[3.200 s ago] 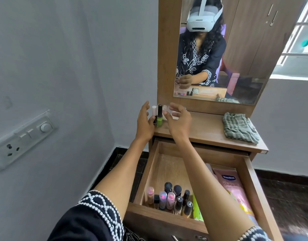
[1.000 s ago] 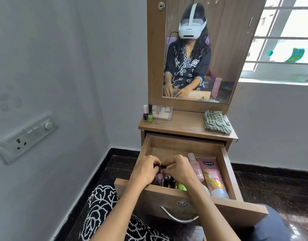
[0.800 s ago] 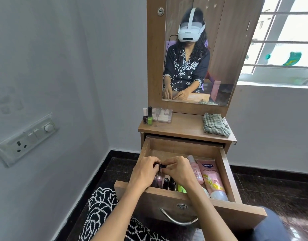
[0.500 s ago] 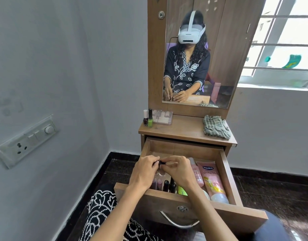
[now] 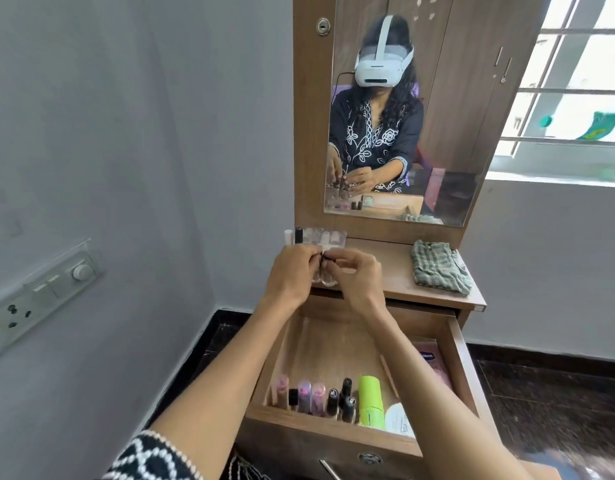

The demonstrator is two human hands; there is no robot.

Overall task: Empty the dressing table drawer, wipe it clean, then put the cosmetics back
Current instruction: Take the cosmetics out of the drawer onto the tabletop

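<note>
- Head view: left hand (image 5: 292,271) and right hand (image 5: 356,277) are pinching small bottles (image 5: 322,276) together, fingers clamped (count unclear).
- Hands are hovering over the desk (image 5: 396,271), beyond the open drawer (image 5: 334,344).

wood-grain drawer (image 5: 334,344), woven checked cloth (image 5: 437,268)

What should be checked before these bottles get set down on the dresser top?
1. Grip: left hand and right hand both pinch small clear bottles by the black caps: ok.
2. Bottle count in the hands: cannot tell, fingers hide them.
3. Landing spot: bare wood on the dresser top between the nail set and the green cloth: ok.
4. Items already standing near the back left corner are close to the hands; knock risk: not ok.
5. Drawer emptied: not ok, nail polishes and a green tube remain.
</note>
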